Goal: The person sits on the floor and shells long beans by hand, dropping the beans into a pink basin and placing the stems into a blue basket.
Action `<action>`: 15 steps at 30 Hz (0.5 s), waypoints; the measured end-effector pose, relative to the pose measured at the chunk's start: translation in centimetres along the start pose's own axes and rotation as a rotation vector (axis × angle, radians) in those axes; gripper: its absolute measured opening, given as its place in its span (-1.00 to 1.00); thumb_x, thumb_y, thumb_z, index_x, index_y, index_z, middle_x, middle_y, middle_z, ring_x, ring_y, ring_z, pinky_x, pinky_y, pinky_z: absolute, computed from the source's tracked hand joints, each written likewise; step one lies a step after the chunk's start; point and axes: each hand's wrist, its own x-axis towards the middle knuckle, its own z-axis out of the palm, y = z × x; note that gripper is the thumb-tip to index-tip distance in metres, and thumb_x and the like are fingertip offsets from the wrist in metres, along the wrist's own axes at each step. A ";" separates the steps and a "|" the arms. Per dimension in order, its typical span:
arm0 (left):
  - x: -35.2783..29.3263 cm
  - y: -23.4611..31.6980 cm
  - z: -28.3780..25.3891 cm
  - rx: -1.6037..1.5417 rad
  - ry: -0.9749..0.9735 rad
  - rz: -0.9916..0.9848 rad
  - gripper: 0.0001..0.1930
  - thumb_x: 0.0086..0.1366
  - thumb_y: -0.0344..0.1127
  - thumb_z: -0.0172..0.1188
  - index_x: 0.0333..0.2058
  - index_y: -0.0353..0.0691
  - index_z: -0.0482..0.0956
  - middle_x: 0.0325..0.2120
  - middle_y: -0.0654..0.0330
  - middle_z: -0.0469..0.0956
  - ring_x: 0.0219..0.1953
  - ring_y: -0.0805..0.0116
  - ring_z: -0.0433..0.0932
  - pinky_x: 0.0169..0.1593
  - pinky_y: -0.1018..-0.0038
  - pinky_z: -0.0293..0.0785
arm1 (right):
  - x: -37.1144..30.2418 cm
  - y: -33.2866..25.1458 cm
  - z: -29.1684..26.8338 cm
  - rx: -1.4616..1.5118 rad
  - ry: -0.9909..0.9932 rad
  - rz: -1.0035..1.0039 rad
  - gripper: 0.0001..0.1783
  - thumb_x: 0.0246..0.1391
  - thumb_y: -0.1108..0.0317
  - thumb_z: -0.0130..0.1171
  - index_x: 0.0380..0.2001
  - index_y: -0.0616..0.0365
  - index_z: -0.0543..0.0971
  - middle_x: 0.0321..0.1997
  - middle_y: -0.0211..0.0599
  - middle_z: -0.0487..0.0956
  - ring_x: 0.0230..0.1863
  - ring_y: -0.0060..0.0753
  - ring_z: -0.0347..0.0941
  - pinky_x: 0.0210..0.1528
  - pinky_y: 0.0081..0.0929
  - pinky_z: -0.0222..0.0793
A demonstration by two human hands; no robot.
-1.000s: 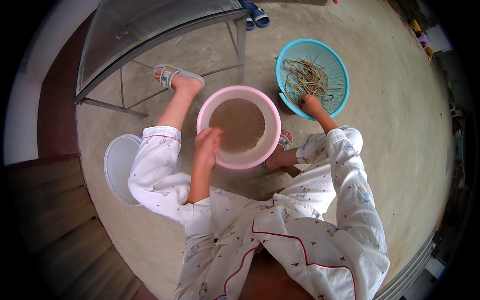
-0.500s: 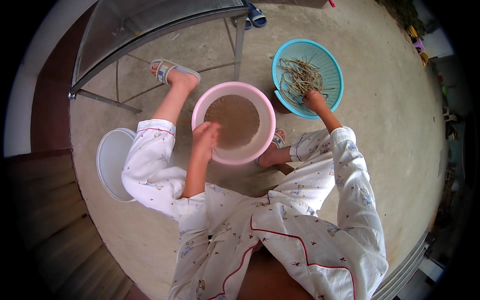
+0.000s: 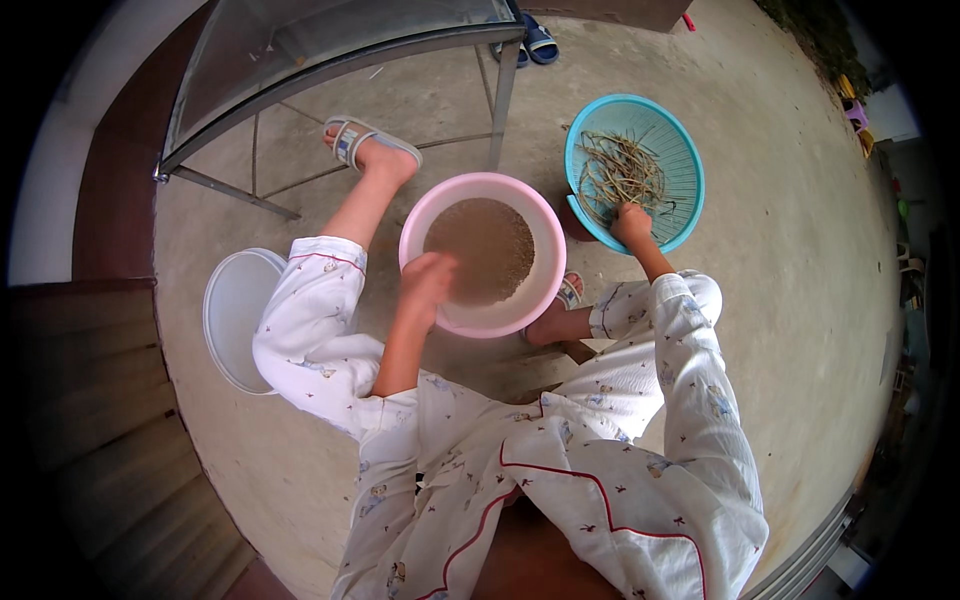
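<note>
Between my feet stands a pink basin point(image 3: 552, 236) with a layer of small brown seeds or beans point(image 3: 492, 245) in the bottom. My left hand point(image 3: 428, 280) is over its near left rim, and motion smears its fingers, so I cannot tell what they hold. To the right, a turquoise slotted basket point(image 3: 683, 190) holds a tangle of long, thin, dry pods point(image 3: 625, 168). My right hand point(image 3: 632, 224) reaches over the basket's near rim, its fingers closed at the near end of the pods; the fingertips are partly hidden.
A pale round bucket or tub point(image 3: 232, 320) is beside my left leg. A metal-framed glass table point(image 3: 345, 70) stands at the far left, with blue slippers point(image 3: 541, 42) near its leg. My sandalled left foot point(image 3: 375, 150) rests on the concrete floor point(image 3: 790, 330).
The whole view has shifted slightly, moving things right and a little down. My right hand has moved slightly left in the basket, against the pods. My left hand's fingers are more blurred.
</note>
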 end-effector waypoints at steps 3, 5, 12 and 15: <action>-0.1 0.1 0.4 0.021 -0.008 0.006 -0.86 0.24 -0.36 0.09 -0.43 -0.32 0.47 -0.72 0.39 0.25 -0.79 0.72 0.10 -0.75 0.73 -0.03 | -0.2 0.6 -0.5 0.184 0.097 -0.001 -0.86 -0.19 0.33 0.16 -0.47 0.05 0.60 -0.44 -0.11 0.58 -0.39 -0.12 0.55 -0.33 -0.26 0.45; -0.2 0.0 0.4 0.041 -0.010 0.014 -0.87 0.23 -0.37 0.10 -0.42 -0.33 0.48 -0.72 0.40 0.26 -0.78 0.73 0.10 -0.75 0.72 -0.02 | -0.3 0.5 -1.8 0.347 0.137 -0.074 -0.87 -0.19 0.34 0.17 -0.47 0.07 0.60 -0.49 -0.13 0.58 -0.48 -0.18 0.55 -0.38 -0.32 0.44; 0.1 -1.4 2.0 0.343 -0.005 0.523 -0.80 0.15 -0.39 0.22 -0.26 -0.34 0.60 -0.67 0.45 0.38 -0.72 0.73 0.16 -0.65 0.72 0.05 | -3.9 -4.5 -12.1 0.893 -0.228 -0.170 -0.89 -0.09 0.45 0.12 -0.50 0.25 0.59 -0.63 -0.36 0.54 -0.58 -0.61 0.44 -0.50 -0.58 0.33; -2.7 0.1 4.5 0.558 -0.079 0.669 -0.75 0.05 -0.42 0.30 -0.24 -0.27 0.63 -0.68 0.43 0.40 -0.69 0.67 0.22 -0.58 0.70 0.14 | -8.1 -10.6 -16.6 0.955 -0.510 -0.290 -0.88 -0.13 0.44 0.14 -0.50 0.26 0.60 -0.65 -0.36 0.51 -0.59 -0.63 0.39 -0.51 -0.56 0.30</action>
